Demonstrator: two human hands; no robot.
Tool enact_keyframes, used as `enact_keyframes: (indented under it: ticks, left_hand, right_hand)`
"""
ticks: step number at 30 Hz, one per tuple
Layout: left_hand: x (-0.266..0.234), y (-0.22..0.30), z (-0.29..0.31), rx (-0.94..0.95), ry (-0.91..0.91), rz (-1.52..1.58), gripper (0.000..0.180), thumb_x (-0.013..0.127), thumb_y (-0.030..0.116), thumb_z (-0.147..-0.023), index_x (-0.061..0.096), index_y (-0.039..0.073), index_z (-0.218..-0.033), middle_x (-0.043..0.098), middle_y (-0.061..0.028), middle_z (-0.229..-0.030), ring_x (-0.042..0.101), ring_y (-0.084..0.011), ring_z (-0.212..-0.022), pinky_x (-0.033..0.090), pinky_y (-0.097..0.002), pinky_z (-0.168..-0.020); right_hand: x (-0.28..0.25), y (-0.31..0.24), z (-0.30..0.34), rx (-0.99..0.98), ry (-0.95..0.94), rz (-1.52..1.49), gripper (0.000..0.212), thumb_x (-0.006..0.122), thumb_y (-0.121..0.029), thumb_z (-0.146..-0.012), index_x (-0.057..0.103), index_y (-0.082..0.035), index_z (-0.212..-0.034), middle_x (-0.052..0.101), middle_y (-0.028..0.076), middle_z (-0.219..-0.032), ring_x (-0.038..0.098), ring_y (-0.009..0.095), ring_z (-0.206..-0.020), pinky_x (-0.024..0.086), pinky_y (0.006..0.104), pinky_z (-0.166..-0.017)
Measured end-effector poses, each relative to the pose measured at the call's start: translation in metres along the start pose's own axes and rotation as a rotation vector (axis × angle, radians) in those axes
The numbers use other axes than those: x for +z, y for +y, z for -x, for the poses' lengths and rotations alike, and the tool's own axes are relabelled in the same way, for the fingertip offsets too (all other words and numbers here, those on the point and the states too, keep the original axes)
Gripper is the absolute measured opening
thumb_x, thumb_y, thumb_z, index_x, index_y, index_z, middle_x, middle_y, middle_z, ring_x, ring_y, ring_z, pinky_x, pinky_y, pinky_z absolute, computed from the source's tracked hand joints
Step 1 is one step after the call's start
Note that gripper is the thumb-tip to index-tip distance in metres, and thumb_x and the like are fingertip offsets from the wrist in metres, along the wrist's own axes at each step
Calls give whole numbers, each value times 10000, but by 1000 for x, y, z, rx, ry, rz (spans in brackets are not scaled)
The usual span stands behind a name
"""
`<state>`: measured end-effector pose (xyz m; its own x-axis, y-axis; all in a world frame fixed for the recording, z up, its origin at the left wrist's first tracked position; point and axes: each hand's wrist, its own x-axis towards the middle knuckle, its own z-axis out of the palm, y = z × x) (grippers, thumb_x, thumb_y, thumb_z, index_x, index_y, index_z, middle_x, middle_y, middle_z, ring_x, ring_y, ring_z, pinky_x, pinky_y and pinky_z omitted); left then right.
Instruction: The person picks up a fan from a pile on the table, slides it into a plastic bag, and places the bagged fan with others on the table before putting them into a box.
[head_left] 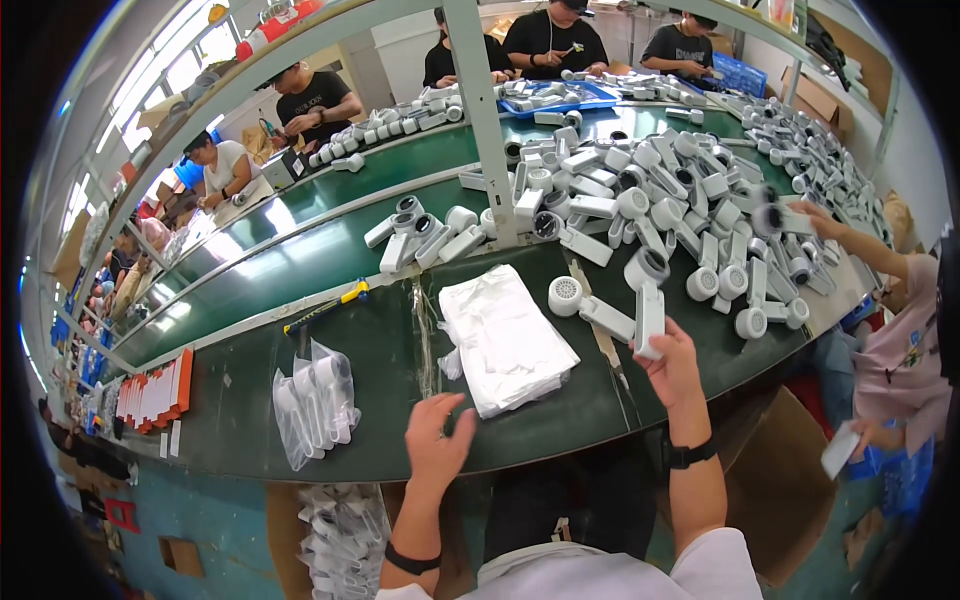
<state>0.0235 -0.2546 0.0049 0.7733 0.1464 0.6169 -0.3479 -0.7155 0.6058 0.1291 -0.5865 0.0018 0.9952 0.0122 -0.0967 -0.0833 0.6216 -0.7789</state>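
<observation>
My right hand (674, 368) grips the handle of a white round-headed handheld device (649, 315), which looks like a fabric shaver. The device stands upright, its grey-ringed head (647, 268) at the top. A similar device (566, 296) with a perforated round face lies just left of it on the dark green table. My left hand (437, 440) is empty, thumb and fingers apart, at the table's near edge. Beyond it lies a stack of white plastic bags (508, 340). Left of that stack, a clear bag (316, 402) holds several of the devices.
A large heap of devices (670, 185) covers the right and far table. A yellow-and-black tool (327, 306) and orange-white boxes (157, 390) lie left. A metal post (480, 120) rises mid-table. Below are cartons (790, 480) and bagged devices (345, 540). A co-worker's arm (865, 240) reaches in right.
</observation>
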Motion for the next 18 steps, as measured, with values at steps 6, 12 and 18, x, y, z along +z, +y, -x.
enact_keyframes:
  ticks: [6, 12, 18]
  left_hand:
    - [52, 20, -38, 144, -383, -175, 204, 734, 145, -779, 695, 48, -954, 678, -121, -974, 621, -322, -871, 502, -407, -772]
    - [65, 5, -40, 75, -492, -299, 188, 710, 173, -796, 702, 60, -946, 656, -108, -849, 596, -318, -838, 486, -414, -751]
    - [71, 6, -42, 70, -414, -207, 104, 692, 170, -807, 705, 74, -845, 657, -111, -860, 599, -320, -840, 486, -410, -734]
  right_hand:
    - [-1, 26, 42, 79, -202, -61, 743, 652, -7, -659, 396, -76, -1353, 586, 136, -1043, 654, 285, -785, 555, 369, -636]
    - [18, 25, 69, 169, -333, -51, 756, 642, 62, -631, 379, -94, -1323, 593, 147, -1088, 649, 264, -793, 551, 375, -691]
    - [28, 35, 70, 138, -212, 53, 525, 604, 45, -738, 426, -81, -1216, 601, 108, -918, 624, 221, -686, 537, 365, -603]
